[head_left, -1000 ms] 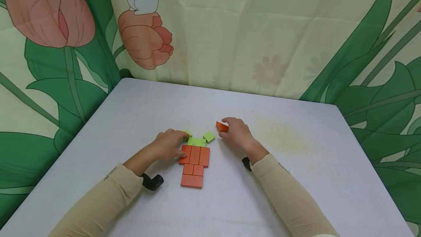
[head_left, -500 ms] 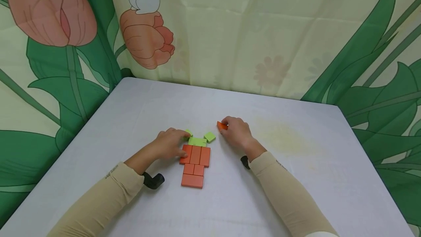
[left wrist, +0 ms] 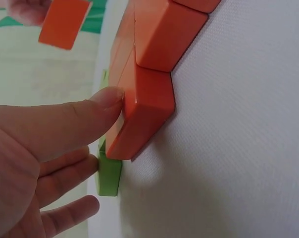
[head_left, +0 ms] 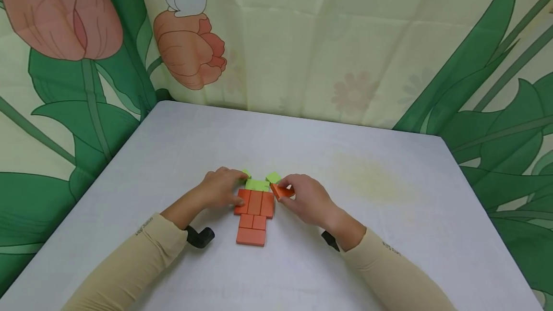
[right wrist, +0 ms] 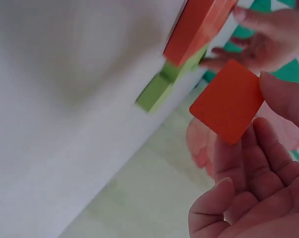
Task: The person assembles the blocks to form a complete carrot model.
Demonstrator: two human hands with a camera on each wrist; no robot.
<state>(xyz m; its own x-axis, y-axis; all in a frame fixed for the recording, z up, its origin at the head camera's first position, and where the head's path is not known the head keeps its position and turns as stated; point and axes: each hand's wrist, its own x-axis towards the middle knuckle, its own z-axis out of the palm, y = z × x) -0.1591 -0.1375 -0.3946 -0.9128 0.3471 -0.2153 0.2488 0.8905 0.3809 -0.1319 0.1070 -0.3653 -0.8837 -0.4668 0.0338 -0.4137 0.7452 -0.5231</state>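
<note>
Orange-red blocks lie flat in a joined column: three upright ones (head_left: pixel 255 203), two small ones (head_left: pixel 253 221) and a wide one (head_left: pixel 251 237). A wide green block (head_left: pixel 257 185) adjoins the top, with small green blocks at its left (head_left: pixel 246 173) and right (head_left: pixel 273 177). My left hand (head_left: pixel 220 188) rests its thumb on the leftmost upright block and touches the left green block with a finger; its fingers are extended. Thumb and fingers of my right hand (head_left: pixel 308 200) pinch a loose orange block (right wrist: pixel 227 101), raised just right of the column's top; it shows a square face.
A white cloth-covered table (head_left: pixel 389 253) lies under everything. Behind it hangs a curtain (head_left: pixel 294 61) printed with flowers and leaves. Black devices (head_left: pixel 200 237) are worn at both wrists.
My right hand has carried the pinched orange block toward me and slightly left, to beside the column's top right. My left hand has stayed at the blocks.
</note>
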